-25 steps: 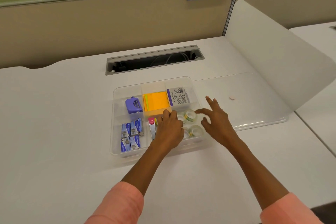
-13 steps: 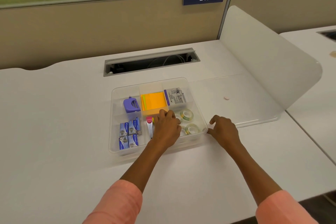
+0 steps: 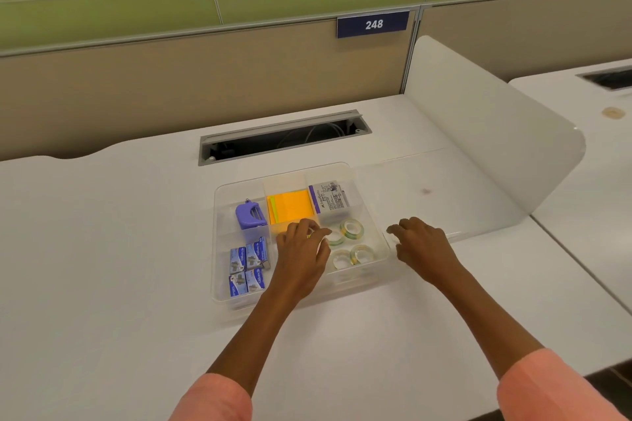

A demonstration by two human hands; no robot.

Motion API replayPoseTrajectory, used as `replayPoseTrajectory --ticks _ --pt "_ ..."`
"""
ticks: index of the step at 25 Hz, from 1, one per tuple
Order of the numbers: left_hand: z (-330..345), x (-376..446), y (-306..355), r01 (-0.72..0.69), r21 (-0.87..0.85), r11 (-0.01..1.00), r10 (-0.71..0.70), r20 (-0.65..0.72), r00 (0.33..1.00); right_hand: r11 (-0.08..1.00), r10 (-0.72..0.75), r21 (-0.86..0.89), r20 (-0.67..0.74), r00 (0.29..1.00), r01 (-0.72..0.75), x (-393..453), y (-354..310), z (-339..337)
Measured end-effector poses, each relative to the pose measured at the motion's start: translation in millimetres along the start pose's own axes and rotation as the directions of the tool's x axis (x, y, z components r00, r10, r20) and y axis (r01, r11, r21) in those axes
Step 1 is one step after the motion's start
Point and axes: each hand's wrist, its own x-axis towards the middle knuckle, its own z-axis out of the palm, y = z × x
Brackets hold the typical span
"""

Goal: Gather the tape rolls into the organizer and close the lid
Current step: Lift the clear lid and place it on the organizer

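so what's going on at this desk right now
A person is packing a clear organizer. Four tape rolls sit in its near right compartment. The left hand rests inside beside them, the right hand lies on the desk by the tray's right edge. The clear lid lies flat to the right, not yet on.

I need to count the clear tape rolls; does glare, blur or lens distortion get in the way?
Head view: soft even light, no strong glare; four tape rolls show, one partly behind the left hand; the clear organizer walls look faint; wide-angle bending curves the desk edges.
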Motion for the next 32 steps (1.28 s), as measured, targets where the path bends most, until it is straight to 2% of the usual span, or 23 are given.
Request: replayPoseTrajectory --ticks 2,4,6,9,11,14,17,20,21,23,24,25,27,29,32 --pt "-1 0 0 0.013 -0.003 1.000 -0.013 -0.005 1.000 0.994 0.053 -0.086 -0.147 0.988 -0.066 -2 0 -8" --pt "-3 1 0 0.012 0.001 1.000 -0.012 -0.014 1.000 0.979 0.156 -0.083 -0.297 0.942 -0.189 -1 -4 -22" --pt "-6 3 0 0.013 -0.001 1.000 -0.013 -0.031 0.999 0.965 0.228 -0.035 -0.386 0.894 -0.261 5 -8 -42" --pt "-13 8 -1 0.016 -0.042 0.999 -0.019 -0.068 0.998 0.959 0.279 0.115 -0.533 0.799 -0.258 21 -8 -74" --pt "-19 10 -2 0.011 -0.068 0.998 -0.017 -0.083 0.996 0.938 0.332 0.297 -0.622 0.710 -0.179 28 -10 -96" --pt "-28 13 -5 0.020 -0.115 0.993 -0.034 -0.117 0.993 0.874 0.371 0.484 -0.722 0.584 0.043 34 -10 -121" --pt "-38 15 -10 0.059 -0.211 0.976 -0.092 -0.150 0.984 0.775 0.412 0.588 -0.747 0.522 0.229 42 -13 -137" --pt "-51 14 -18 0.095 -0.314 0.945 -0.161 -0.191 0.968 0.584 0.565 0.739 -0.667 0.486 0.336 50 -21 -143" --pt "-57 14 -21 0.106 -0.352 0.930 -0.191 -0.218 0.957 0.455 0.640 0.808 -0.588 0.494 0.374 52 -24 -144" --pt "-71 14 -29 0.122 -0.455 0.882 -0.270 -0.278 0.922 0.084 0.733 0.892 -0.357 0.578 0.444 55 -29 -146" --pt "-78 13 -33 0.133 -0.504 0.854 -0.318 -0.302 0.899 -0.082 0.729 0.889 -0.255 0.636 0.451 56 -32 -145" --pt "-85 12 -38 0.152 -0.541 0.827 -0.372 -0.324 0.870 -0.202 0.709 0.880 -0.171 0.684 0.430 56 -34 -142" --pt "-97 9 -47 0.197 -0.625 0.755 -0.500 -0.355 0.790 -0.355 0.661 0.869 -0.028 0.750 0.345 53 -41 -129" --pt "-105 5 -57 0.185 -0.747 0.639 -0.605 -0.339 0.720 -0.461 0.612 0.856 0.118 0.782 0.233 47 -50 -107" --pt "-109 -6 -71 0.202 -0.826 0.526 -0.664 -0.250 0.704 -0.528 0.553 0.847 0.287 0.782 0.063 35 -68 -74"
